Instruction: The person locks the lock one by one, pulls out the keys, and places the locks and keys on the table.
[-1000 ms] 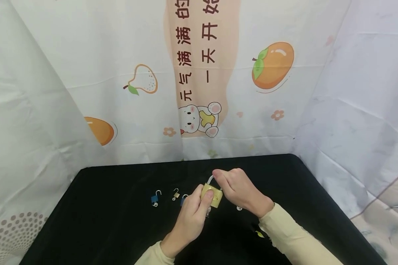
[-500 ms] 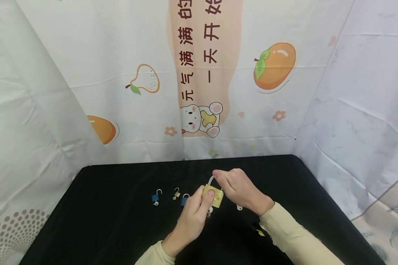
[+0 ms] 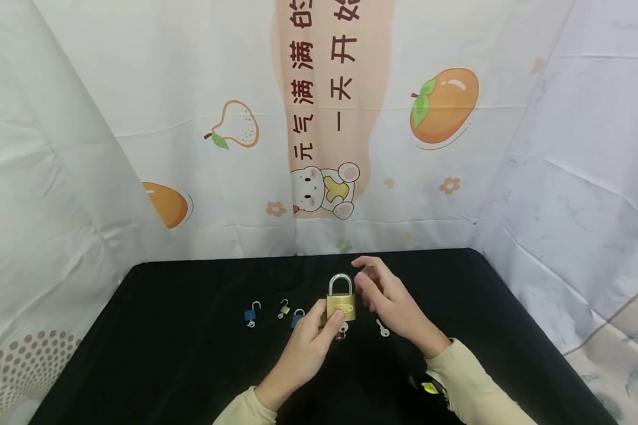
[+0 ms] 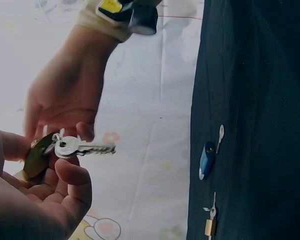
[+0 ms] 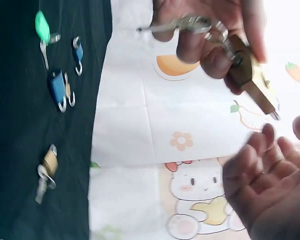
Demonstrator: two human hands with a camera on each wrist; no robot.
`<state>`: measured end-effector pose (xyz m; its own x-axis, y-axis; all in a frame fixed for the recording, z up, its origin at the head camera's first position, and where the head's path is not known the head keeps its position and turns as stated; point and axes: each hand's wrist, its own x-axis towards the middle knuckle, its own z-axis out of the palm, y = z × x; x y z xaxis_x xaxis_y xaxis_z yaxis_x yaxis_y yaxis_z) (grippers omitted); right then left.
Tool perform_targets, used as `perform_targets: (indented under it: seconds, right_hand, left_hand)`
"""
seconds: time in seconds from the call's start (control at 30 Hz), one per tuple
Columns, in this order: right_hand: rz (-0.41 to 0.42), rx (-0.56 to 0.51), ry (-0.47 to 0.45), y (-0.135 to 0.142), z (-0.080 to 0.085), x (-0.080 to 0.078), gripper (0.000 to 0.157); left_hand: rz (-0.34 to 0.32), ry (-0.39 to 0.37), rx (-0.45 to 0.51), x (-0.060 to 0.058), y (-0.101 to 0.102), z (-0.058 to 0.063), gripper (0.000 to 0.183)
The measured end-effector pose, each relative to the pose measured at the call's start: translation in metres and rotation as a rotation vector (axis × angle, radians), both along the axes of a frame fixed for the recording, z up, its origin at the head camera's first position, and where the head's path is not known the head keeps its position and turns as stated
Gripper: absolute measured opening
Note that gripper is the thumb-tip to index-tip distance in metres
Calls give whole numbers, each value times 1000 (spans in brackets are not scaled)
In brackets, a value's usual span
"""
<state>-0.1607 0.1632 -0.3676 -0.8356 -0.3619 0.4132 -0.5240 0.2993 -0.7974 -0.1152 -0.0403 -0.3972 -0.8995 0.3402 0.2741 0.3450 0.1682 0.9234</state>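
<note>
In the head view my left hand [image 3: 308, 345] grips a large brass padlock [image 3: 342, 300] upright, thumb across its front. Its silver shackle [image 3: 340, 276] stands up, both legs meeting the body. Silver keys [image 3: 342, 330] hang beneath; in the left wrist view one key [image 4: 97, 149] points out past the fingers of the left hand [image 4: 35, 212]. My right hand [image 3: 388, 298] is just right of the shackle, fingers loosely bent and holding nothing. The right wrist view shows that right hand [image 5: 270, 187] below the brass padlock [image 5: 249, 75], which appears edge-on.
On the black table [image 3: 191, 354] lie a blue padlock [image 3: 250, 316], a small brass padlock [image 3: 284, 309], another blue padlock [image 3: 296, 319] partly behind my left hand, and a loose key [image 3: 383, 329]. A green-headed key [image 5: 42, 27] shows in the right wrist view. White printed cloth [image 3: 234, 177] surrounds the table.
My right hand has let go of the shackle and moved slightly right, its fingers loosening. In my left hand the padlock has turned from tilted to upright.
</note>
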Motion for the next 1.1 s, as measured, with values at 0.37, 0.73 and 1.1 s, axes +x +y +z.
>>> perform_targets:
  seconds: [0.37,0.73,1.1]
  right_hand:
    - [89,-10,-344,11,-18,3,38]
    - [99,-8,-395,9,-28,3,36]
    - [85,-59,-511,5,-33,1,46]
  left_hand:
    - [-5,-60,17,-4,-5,-7,29]
    - [-26,-71,20,-6,-7,-13,43]
    - [-43,-41,-13,-7,-8,-22,56]
